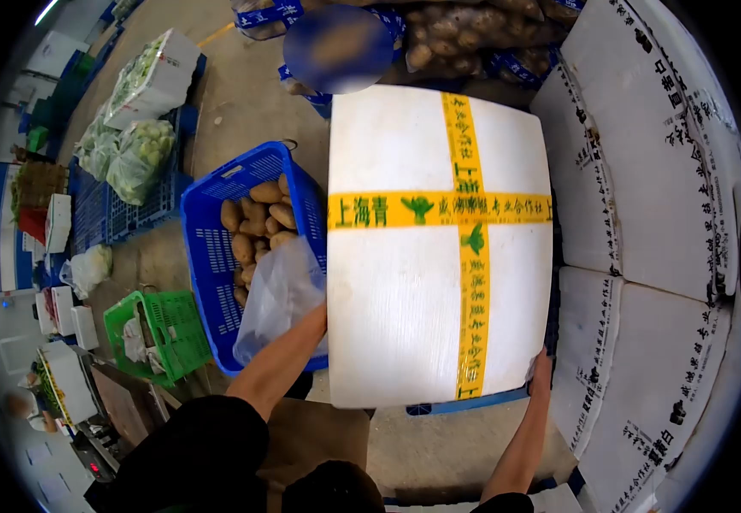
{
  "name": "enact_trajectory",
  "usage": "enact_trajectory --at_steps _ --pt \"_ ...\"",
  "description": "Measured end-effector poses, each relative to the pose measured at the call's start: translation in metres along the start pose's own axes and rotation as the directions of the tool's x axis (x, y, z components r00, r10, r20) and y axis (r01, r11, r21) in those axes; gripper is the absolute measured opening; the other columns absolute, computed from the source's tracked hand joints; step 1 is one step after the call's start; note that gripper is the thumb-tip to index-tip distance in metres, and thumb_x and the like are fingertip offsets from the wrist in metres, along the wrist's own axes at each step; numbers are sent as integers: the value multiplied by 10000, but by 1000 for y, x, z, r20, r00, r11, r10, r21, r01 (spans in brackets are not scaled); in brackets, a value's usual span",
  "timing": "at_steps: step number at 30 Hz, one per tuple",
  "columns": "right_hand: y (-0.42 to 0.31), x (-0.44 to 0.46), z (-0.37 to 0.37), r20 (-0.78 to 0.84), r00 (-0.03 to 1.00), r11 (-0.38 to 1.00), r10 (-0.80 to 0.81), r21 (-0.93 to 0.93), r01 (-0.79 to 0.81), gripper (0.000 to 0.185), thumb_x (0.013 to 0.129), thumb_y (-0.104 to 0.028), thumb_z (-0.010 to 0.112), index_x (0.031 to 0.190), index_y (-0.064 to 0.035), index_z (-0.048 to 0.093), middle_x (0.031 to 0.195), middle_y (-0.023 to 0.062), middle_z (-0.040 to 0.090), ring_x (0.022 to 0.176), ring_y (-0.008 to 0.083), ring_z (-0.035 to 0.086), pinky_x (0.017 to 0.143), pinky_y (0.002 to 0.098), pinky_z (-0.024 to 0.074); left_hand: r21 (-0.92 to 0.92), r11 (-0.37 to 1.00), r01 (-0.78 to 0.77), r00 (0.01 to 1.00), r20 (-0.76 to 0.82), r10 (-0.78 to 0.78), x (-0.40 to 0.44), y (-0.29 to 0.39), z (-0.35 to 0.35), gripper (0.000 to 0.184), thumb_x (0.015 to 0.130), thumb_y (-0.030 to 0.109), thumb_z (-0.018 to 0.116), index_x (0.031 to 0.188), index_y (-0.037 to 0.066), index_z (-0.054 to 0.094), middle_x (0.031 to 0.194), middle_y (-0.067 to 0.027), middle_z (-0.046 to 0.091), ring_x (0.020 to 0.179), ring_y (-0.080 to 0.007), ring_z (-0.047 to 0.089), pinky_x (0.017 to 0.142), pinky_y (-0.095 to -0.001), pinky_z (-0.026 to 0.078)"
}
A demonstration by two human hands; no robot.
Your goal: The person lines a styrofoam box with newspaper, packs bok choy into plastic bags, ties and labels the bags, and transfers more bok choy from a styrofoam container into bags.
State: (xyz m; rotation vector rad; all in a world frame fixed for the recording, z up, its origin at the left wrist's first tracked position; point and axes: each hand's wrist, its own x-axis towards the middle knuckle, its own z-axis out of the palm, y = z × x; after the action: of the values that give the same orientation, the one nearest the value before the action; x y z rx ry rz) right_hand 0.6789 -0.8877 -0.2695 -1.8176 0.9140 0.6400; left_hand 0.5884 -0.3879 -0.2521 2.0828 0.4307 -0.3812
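Note:
A large white foam box (pixel 396 299), its lid crossed by yellow printed tape, fills the middle of the head view. My left hand (pixel 323 320) is at its left side, with the fingers hidden behind the box. On the lower right edge, my right hand (pixel 541 369) grips the same box, its fingers mostly out of sight. Just left of the box stands a blue plastic crate (pixel 204 248) holding several potatoes (pixel 257 218). A clear plastic bag (pixel 281 295) hangs in that crate, close to my left forearm.
White foam boxes (pixel 661 197) with black print are stacked along the right. Mesh sacks of potatoes (pixel 473 38) lie at the far side. To the left are a green crate (pixel 178 329), bagged vegetables (pixel 141 162) on a blue pallet, and a person (pixel 33 410) farther off.

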Motion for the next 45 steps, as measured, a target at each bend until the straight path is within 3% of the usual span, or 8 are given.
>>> enact_trajectory --at_steps 8,14,17,21,27,34,38,45 --pt "-16 21 -78 199 976 970 -89 -204 130 619 941 -462 398 1305 37 441 1236 171 535 1125 232 503 953 302 369 316 909 -273 959 160 233 -97 41 77 366 867 297 546 1113 29 590 986 -166 642 833 -296 633 722 -403 517" --pt "127 28 -184 -438 840 904 -319 -406 132 467 961 -366 405 1211 17 500 1088 138 593 995 244 564 896 317 436 220 913 -345 933 190 306 -121 41 55 358 865 291 551 1115 37 592 991 -168 641 844 -301 631 722 -401 517" --pt "317 -58 -216 227 964 953 139 235 -193 366 922 -296 445 1114 -2 550 980 133 625 922 246 594 840 390 477 107 922 -372 918 189 349 -133 53 28 354 864 287 553 1116 41 593 993 -169 641 849 -304 630 722 -401 517" --pt "185 -242 -49 273 913 951 302 -155 -268 397 913 -279 482 1218 -28 452 1142 133 502 1028 267 528 873 404 450 -79 959 -272 899 335 282 -106 161 -13 255 810 215 603 998 43 617 956 -166 629 834 -347 608 685 -418 504" --pt "-115 -263 -31 237 665 620 -708 -243 746 562 898 -254 536 1374 -65 306 1384 133 319 1188 298 430 922 426 411 -18 946 -323 814 505 288 -84 286 -77 280 829 125 533 1102 72 562 826 -180 619 788 -363 601 647 -457 480" --pt "-217 -164 -83 -475 580 747 -662 -481 458 599 859 -231 629 1365 -53 363 1405 159 335 1169 300 471 884 394 437 588 807 58 869 368 -331 -127 91 -133 307 740 79 495 1022 44 612 908 -201 644 875 -378 615 740 -472 492" --pt "-175 -161 46 222 327 6 -918 -819 574 818 664 -400 776 1350 -140 413 1382 163 392 1271 399 350 988 526 299 749 641 167 826 248 -506 -145 45 -154 237 785 146 516 968 18 594 906 -217 641 861 -377 623 735 -474 498" --pt "-125 -166 227 603 499 -28 -623 -655 755 622 629 -261 771 1203 -182 545 1456 154 243 1314 446 199 923 690 223 492 835 246 942 80 -325 -58 80 -99 536 827 351 587 1261 93 409 889 -241 622 805 -426 607 700 -516 474"
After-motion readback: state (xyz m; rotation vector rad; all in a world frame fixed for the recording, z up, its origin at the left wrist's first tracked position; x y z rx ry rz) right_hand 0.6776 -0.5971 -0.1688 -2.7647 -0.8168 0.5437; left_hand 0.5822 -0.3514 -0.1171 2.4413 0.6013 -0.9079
